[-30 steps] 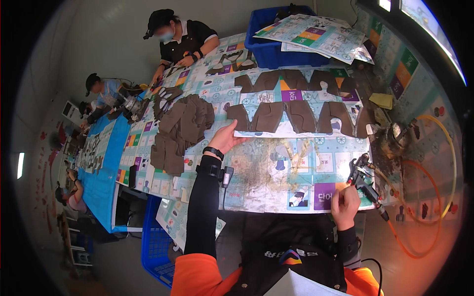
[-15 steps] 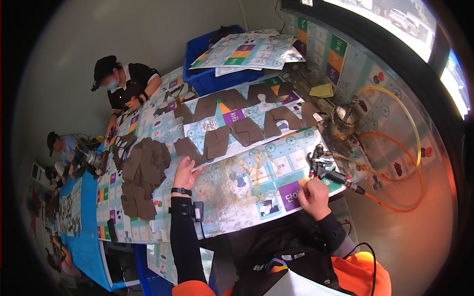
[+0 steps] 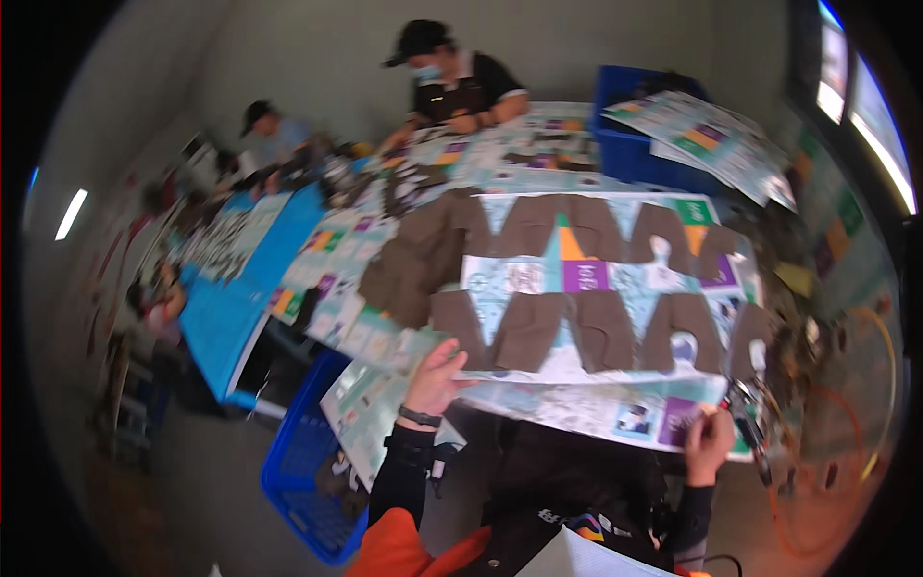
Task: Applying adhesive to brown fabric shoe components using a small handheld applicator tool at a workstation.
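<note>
Brown panels [image 3: 532, 330], matt and cloth-like, on a smooth, paper-like printed sheet [image 3: 524, 277]; smooth blue plastic bin [image 3: 635, 159] at two o'clock, latticed plastic basket [image 3: 306, 471] at seven, metallic-looking spray gun [image 3: 748, 425] at four.

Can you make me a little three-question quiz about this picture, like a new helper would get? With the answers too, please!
1. What colour are the flat pieces on the printed sheet? A: red. B: brown. C: yellow.
2. True or false: the left hand has its grip on the sheet's far edge.
3. Fill the gap: the spray gun is beside the person's ____ hand.

Key:
1. B.
2. False: its grip is at the near left corner.
3. Right: the right hand is next to it.
</note>
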The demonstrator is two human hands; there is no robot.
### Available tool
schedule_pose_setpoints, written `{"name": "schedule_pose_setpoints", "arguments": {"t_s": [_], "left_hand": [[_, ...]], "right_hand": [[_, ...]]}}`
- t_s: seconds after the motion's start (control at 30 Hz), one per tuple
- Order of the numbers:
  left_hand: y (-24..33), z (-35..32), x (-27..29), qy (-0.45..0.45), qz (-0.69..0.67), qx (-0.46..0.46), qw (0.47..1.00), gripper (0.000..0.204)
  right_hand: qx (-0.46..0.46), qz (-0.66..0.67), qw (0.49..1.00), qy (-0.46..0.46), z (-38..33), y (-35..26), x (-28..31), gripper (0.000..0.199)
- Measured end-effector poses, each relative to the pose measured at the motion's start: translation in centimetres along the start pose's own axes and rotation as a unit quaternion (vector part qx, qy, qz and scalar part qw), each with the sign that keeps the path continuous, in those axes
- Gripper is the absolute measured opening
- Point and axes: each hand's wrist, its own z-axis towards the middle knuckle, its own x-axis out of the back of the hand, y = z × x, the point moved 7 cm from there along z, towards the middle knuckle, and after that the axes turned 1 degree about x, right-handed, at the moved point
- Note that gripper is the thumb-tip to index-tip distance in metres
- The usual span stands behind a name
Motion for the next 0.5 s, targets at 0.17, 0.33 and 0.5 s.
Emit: {"name": "schedule_pose_setpoints", "arguments": {"t_s": [0.17,0.33,0.5], "left_hand": [[2.4,-9.0,4.0,0.095,-0.005,-0.034,0.995,0.049],[5.1,-15.9,11.1,0.185,-0.066,-0.131,0.972,0.034],[8.4,-18.7,19.2,0.255,-0.108,-0.251,0.928,0.026]], "right_hand": [[-0.013,-0.003,1.000,-0.006,-0.6,1.3,-0.6,0.028],[-0.026,0.013,0.999,-0.018,-0.7,1.9,-1.5,0.029],[0.012,-0.024,1.000,0.006,-0.5,2.3,-1.1,0.029]]}}
